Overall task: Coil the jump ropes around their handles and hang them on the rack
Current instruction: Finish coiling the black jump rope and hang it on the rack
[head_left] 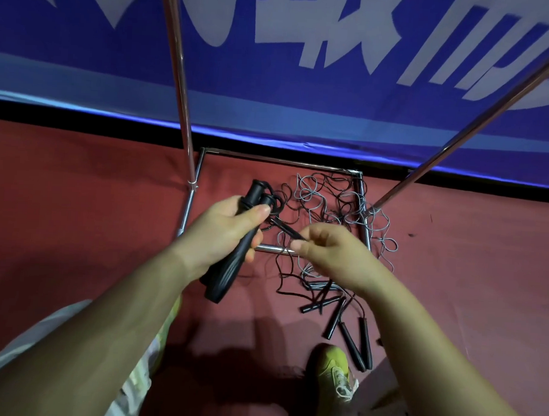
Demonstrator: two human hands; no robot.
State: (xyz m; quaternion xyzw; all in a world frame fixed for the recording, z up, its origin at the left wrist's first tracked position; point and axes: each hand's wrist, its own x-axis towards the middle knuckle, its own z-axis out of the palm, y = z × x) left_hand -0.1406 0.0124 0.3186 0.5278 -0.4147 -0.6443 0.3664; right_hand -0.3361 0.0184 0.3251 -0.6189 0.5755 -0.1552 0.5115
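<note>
My left hand point(223, 229) grips a pair of black jump-rope handles point(233, 256) held together, their tops pointing away from me. From those tops a black cord point(286, 229) runs to my right hand point(326, 254), which pinches it between thumb and fingers. Below lies a tangle of black and grey ropes point(326, 207) on the red floor, inside the rack's square chrome base point(266, 247). Several more black handles point(350, 326) lie on the floor near my right forearm. Two chrome rack poles point(178, 78) rise from the base.
A blue banner with white characters point(304, 67) hangs behind the rack. My yellow shoe point(333, 377) stands on the red floor close to the loose handles. The right pole point(458, 140) slants up to the right.
</note>
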